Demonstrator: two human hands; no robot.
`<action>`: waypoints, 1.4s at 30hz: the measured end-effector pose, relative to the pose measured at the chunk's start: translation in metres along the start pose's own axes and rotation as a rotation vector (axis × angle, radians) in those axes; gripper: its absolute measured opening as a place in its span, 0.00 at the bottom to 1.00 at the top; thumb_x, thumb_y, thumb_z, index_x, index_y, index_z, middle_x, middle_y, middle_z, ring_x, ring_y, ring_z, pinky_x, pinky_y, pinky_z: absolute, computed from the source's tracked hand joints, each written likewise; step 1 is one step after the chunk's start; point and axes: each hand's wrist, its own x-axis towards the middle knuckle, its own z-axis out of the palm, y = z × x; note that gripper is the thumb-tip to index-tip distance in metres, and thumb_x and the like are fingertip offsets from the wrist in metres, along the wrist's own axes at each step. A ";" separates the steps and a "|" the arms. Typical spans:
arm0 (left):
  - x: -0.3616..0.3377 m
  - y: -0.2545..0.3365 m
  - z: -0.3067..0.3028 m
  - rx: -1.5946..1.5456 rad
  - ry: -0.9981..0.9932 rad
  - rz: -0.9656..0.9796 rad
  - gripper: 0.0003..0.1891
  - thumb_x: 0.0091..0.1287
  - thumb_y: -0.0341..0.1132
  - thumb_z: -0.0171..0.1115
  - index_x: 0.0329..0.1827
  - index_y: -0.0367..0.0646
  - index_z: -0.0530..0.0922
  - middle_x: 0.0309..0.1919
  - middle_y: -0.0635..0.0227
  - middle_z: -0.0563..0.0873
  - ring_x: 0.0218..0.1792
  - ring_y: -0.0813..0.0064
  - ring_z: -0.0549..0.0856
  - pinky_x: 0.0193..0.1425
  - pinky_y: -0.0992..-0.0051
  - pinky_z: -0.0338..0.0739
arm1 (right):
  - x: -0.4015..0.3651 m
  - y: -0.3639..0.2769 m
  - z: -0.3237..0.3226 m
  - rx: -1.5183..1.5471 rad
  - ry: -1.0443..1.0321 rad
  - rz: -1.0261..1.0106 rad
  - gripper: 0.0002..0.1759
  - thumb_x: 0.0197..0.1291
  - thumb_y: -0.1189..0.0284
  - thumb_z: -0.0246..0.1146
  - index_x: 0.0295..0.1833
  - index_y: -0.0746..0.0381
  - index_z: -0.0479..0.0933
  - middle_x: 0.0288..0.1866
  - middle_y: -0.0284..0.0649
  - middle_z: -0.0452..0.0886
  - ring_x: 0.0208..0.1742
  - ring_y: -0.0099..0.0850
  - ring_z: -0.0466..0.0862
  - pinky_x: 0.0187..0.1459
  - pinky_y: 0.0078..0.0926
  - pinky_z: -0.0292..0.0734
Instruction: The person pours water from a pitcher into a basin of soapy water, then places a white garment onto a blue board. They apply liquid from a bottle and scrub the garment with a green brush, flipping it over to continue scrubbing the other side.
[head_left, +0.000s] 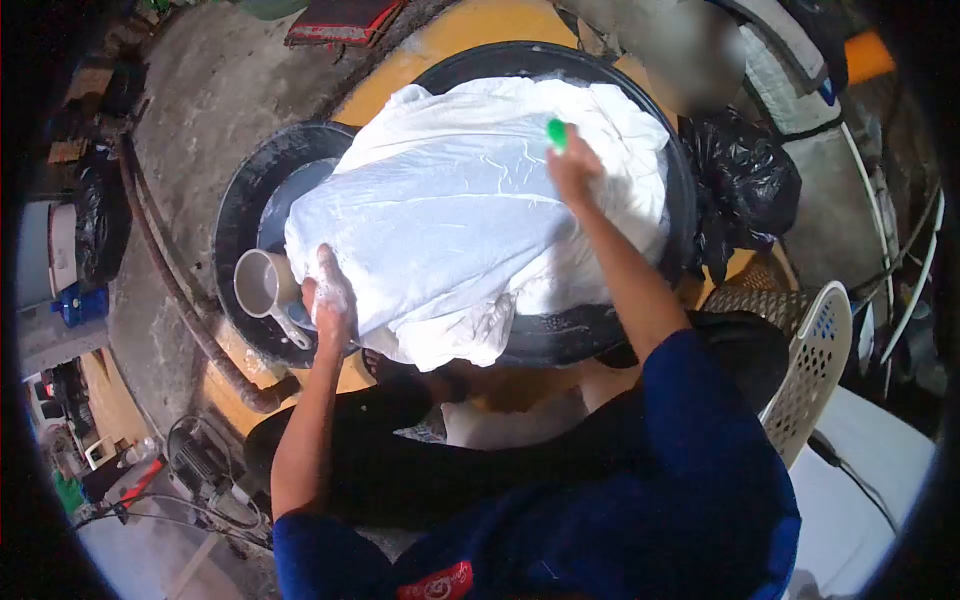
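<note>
A large wet white cloth (430, 220) lies spread over a wide black basin (683, 200), its upper layer stretched flat. At the cloth's lower left edge, my left hand (330, 295), with suds on it, is closed on the fabric. My right hand (574, 168) is wrapped round a green object (557, 133) over the upper right of the cloth; most of that object is hidden by the fingers. Just left of my left hand, a light-coloured dipper (262, 284) with a handle rests at a smaller black tub (235, 210) that holds cloudy water.
Black plastic bags (745, 175) lie right of the basin. A beige perforated plastic basket or chair part (815, 360) stands at the lower right. A rusty pipe (180, 290) runs along the left floor. Cables and tools (205, 460) lie at the lower left.
</note>
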 end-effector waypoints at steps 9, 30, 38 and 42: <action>0.003 -0.006 0.001 -0.167 -0.024 0.113 0.33 0.62 0.60 0.51 0.30 0.29 0.71 0.23 0.66 0.74 0.28 0.76 0.69 0.33 0.70 0.68 | -0.038 -0.082 0.029 0.112 0.038 -0.182 0.23 0.43 0.72 0.65 0.49 0.56 0.72 0.36 0.43 0.79 0.33 0.38 0.80 0.35 0.35 0.75; -0.006 0.007 0.004 -0.198 -0.071 0.032 0.27 0.64 0.55 0.53 0.31 0.34 0.72 0.23 0.71 0.72 0.27 0.79 0.67 0.32 0.74 0.67 | -0.065 -0.187 0.049 -0.020 -0.245 -0.335 0.25 0.38 0.70 0.66 0.48 0.52 0.74 0.35 0.42 0.80 0.36 0.40 0.81 0.38 0.38 0.74; 0.006 -0.012 0.005 -0.166 -0.067 0.061 0.31 0.63 0.59 0.51 0.37 0.31 0.72 0.33 0.65 0.76 0.34 0.76 0.71 0.42 0.73 0.68 | 0.036 0.005 -0.005 -0.091 0.067 -0.075 0.17 0.50 0.71 0.60 0.48 0.59 0.70 0.27 0.40 0.76 0.27 0.33 0.78 0.29 0.34 0.74; 0.016 -0.027 0.013 -0.271 0.021 0.086 0.31 0.64 0.58 0.50 0.41 0.29 0.74 0.32 0.64 0.77 0.35 0.77 0.71 0.45 0.74 0.70 | -0.073 -0.172 0.051 -0.052 -0.145 -0.222 0.28 0.39 0.72 0.64 0.52 0.55 0.70 0.36 0.45 0.79 0.36 0.41 0.81 0.38 0.40 0.75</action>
